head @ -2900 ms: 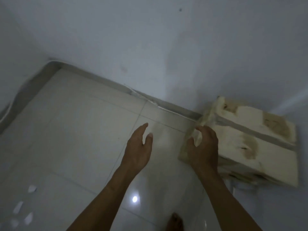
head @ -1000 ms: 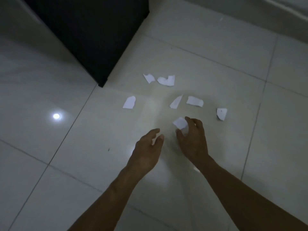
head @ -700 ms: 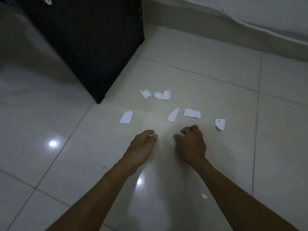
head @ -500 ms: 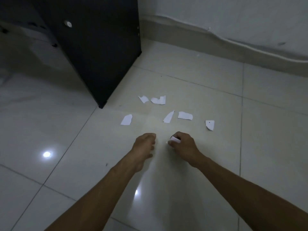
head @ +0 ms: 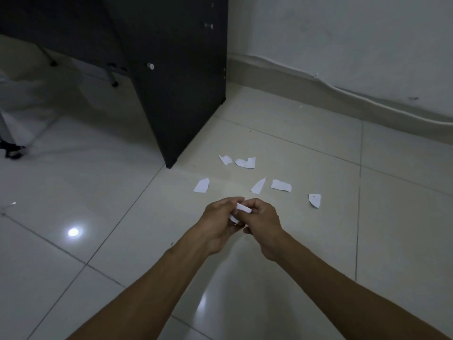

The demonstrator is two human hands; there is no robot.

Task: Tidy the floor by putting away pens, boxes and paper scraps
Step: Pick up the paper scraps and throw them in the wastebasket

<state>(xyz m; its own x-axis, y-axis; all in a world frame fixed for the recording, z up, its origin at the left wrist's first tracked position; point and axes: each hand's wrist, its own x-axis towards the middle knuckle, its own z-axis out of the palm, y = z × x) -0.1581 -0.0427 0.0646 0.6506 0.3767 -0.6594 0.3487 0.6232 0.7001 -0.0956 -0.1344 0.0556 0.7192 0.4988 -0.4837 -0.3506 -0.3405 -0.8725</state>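
Both hands meet above the tiled floor [head: 367,241] in the middle of the view. A white paper scrap [head: 243,208] is pinched between my left hand [head: 220,223] and my right hand [head: 263,225]; both touch it. Several more white scraps lie on the floor just beyond my hands: one [head: 201,185] to the left, a narrow one [head: 258,186], a wider one [head: 281,185], one with a dark dot [head: 315,200] to the right, and two farther off [head: 225,159] [head: 245,162].
A black furniture panel [head: 181,94] stands on the floor at upper left, its corner close to the far scraps. A white wall with a baseboard [head: 318,89] runs along the back right. A chair base [head: 12,150] shows at far left.
The view swung from a box by the wall to the scraps. My right hand picked one scrap off the floor, lifted it, and my left hand came over to meet it.
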